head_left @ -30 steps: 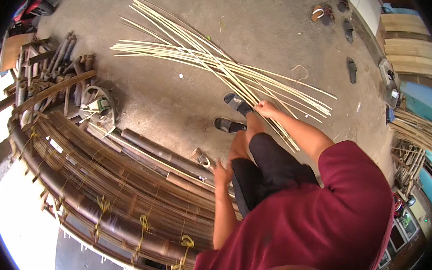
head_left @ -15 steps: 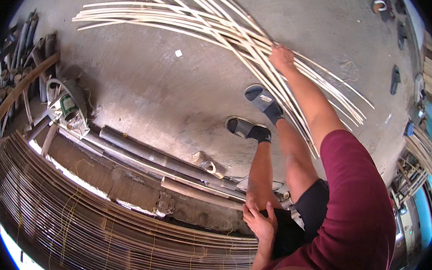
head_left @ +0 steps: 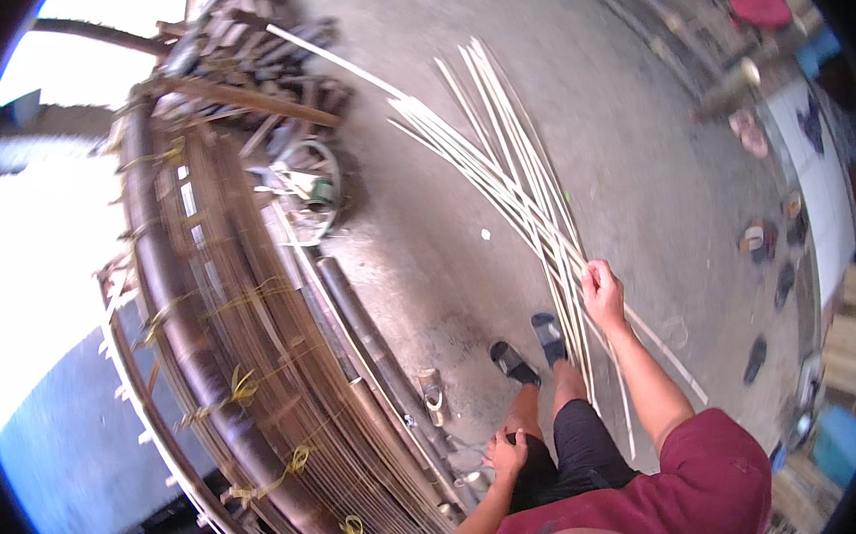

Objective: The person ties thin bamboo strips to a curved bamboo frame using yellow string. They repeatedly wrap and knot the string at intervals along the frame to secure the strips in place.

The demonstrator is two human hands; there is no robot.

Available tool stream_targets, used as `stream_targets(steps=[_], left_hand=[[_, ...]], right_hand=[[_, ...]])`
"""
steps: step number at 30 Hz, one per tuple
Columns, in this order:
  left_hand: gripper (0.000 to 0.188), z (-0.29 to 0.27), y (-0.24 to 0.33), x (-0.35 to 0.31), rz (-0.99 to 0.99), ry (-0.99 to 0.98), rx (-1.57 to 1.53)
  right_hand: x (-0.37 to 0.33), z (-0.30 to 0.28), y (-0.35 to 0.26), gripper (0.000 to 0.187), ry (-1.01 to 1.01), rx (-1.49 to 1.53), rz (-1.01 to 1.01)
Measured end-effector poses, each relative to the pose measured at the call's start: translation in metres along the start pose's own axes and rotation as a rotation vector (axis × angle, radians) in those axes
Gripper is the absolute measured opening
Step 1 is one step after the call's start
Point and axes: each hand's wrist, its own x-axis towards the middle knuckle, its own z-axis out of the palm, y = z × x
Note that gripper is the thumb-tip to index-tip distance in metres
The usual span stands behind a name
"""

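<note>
A bundle of long pale bamboo strips lies on the concrete floor, fanning out toward the upper left. My right hand is closed around the near end of the strips, lifting them off the floor. My left hand rests on my left knee with its fingers curled, holding nothing that I can see. My feet in dark sandals stand just left of the strips.
A large curved frame of dark bamboo poles tied with yellow cord runs along my left. Thick dark tubes lie beside it. A wheel and scrap wood sit further off. Loose sandals lie at the right.
The view has swung and tilted as I rose. My right hand has closed on the strips and raised their near end. My left hand stays on my knee.
</note>
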Motion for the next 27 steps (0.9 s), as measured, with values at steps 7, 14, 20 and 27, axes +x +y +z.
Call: stream_targets(steps=[7,14,20,27], left_hand=[[0.051,-0.142,0.078,-0.039,0.550,0.402,-0.362],[0.045,-0.351,0.070,-0.151,0.714,0.760,-0.796],[0.034,-0.367,-0.068,-0.276,-0.035,0.928,-0.999],[0.039,-0.353,-0.201,-0.330,-0.442,0.890,-0.602]], right_hand=[[0.065,-0.033,-0.304,0.020,0.178,0.284,-0.394],[-0.060,0.047,-0.565,0.018,-0.644,1.244,-0.198],[-0.240,0.080,-0.597,0.012,-1.211,1.231,0.148],[-0.326,0.110,-0.565,0.025,-1.910,0.574,0.135]])
